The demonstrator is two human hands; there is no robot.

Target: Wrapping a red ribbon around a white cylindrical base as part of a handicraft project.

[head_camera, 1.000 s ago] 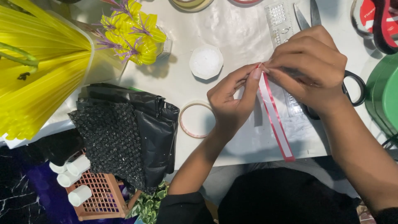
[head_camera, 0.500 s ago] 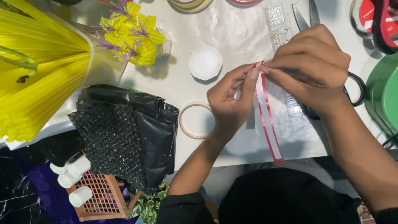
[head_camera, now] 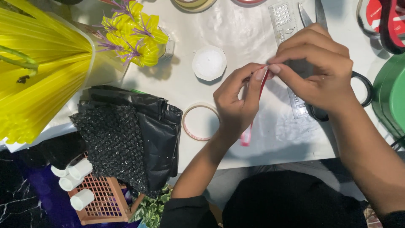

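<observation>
An orange lattice basket (head_camera: 101, 202) below the white table (head_camera: 244, 38) edge has three white tubes (head_camera: 75, 171) resting at its rim. Above the table, the left hand (head_camera: 236, 103) and right hand (head_camera: 320, 71) together pinch one red ribbon (head_camera: 253, 118), its tail hanging down behind the left palm. One tape ring (head_camera: 198, 122) lies just beside the left wrist, and one white lid (head_camera: 209, 63) lies farther up.

A white table (head_camera: 236, 29) stands over a dark marbled floor (head_camera: 17, 198), evenly lit from above.

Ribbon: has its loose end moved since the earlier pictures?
Yes: the loose end of the ribbon swung left, toward the tape ring, which stayed put.
</observation>
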